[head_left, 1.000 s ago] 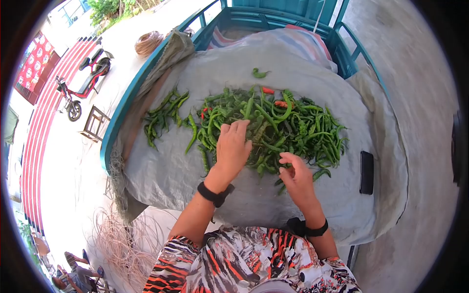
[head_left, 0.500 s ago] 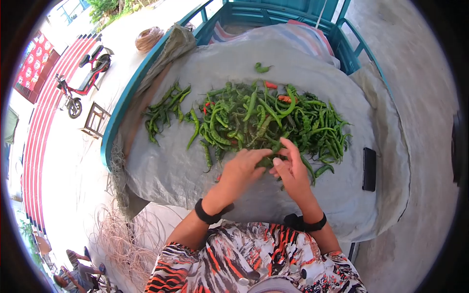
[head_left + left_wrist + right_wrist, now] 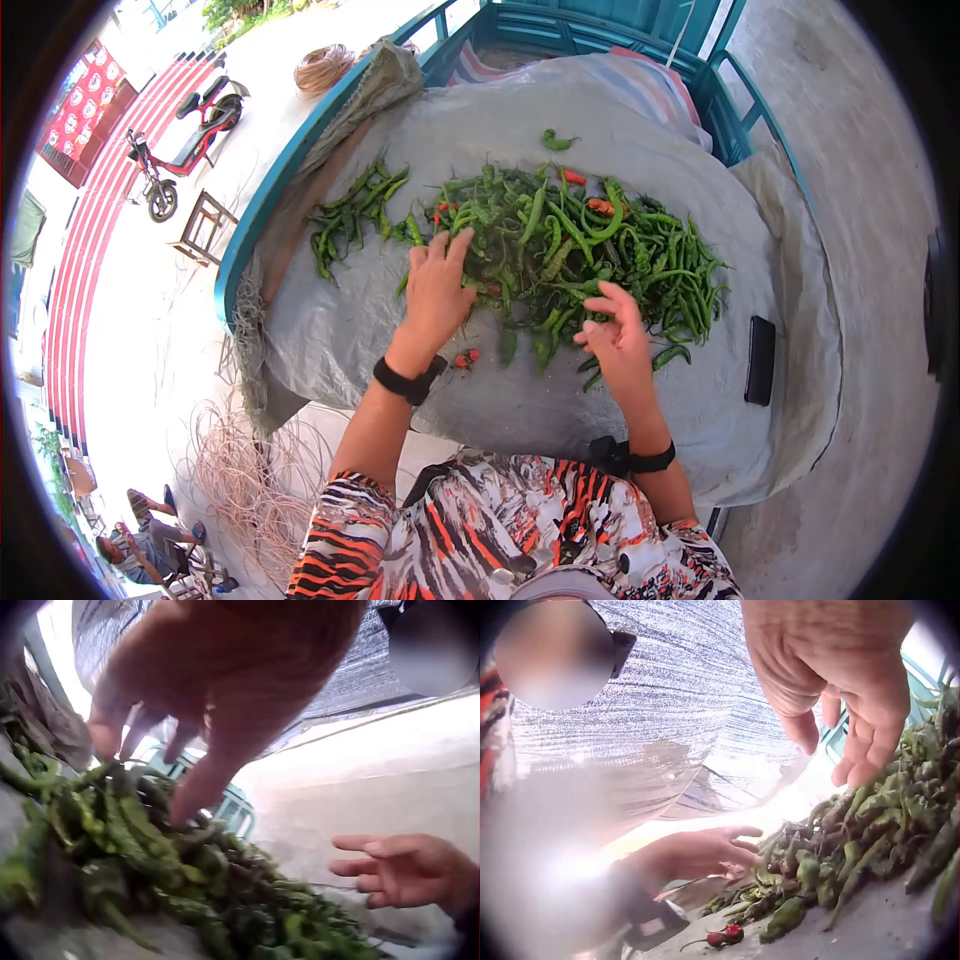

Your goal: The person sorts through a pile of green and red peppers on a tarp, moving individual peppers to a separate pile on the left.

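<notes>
grey sheeting (image 3: 330,340) forms the work surface beneath both hands. the pile of green peppers (image 3: 640,255) lies directly beyond the right hand (image 3: 624,350) and extends leftward to the left hand (image 3: 434,295). left hand: fingers spread, tips at the pile's left portion; contact cannot be determined from the head view. right hand: fingers slightly bent, thumb apart, nothing pinched. a red pepper (image 3: 466,358) lies just right of the left wrist. a smaller pepper group (image 3: 355,210) lies beyond and left of the left hand. a black phone (image 3: 760,360) lies right of the right hand.
</notes>
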### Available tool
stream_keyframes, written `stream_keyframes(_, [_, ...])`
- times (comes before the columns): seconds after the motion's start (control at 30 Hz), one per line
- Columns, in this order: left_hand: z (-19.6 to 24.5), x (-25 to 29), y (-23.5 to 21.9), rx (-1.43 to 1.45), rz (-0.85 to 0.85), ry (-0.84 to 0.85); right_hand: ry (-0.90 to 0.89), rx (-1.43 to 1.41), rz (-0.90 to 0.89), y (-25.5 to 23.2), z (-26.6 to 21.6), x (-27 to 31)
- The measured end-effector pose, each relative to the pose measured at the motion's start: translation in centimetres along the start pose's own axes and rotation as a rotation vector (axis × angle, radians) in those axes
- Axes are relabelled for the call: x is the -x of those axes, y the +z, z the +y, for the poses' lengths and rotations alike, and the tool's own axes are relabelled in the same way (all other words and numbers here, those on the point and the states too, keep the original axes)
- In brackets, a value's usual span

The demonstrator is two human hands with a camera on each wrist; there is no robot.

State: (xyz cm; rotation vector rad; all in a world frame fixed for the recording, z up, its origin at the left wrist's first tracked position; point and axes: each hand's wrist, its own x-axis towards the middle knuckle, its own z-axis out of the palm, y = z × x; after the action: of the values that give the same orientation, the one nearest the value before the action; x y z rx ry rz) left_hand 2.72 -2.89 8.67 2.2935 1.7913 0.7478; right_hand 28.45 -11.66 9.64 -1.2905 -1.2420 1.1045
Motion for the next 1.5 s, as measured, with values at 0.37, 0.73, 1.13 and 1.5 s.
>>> stream_keyframes(0.37, [0.7,-0.3,-0.6,-0.07,-0.079,0.07,0.064,0.181,-0.171,0.9,0.0,1.5])
stream_keyframes(0.73, [0.5,1.0,-0.3,0.231,-0.133,0.015,-0.012,0.442,-0.411,1.7,-0.4,2.0])
stream_keyframes(1.13, [5.3,4.1,-3.9,0.523,-0.072,0.163,0.008,-0.26,-0.143,4.0,-2.4,-0.3])
stream_keyframes(1.5, [3.4,5.5,-2.5,1.152,-0.206,-0.262,0.066,-0.066,0.061,1.4,-2.3,0.2])
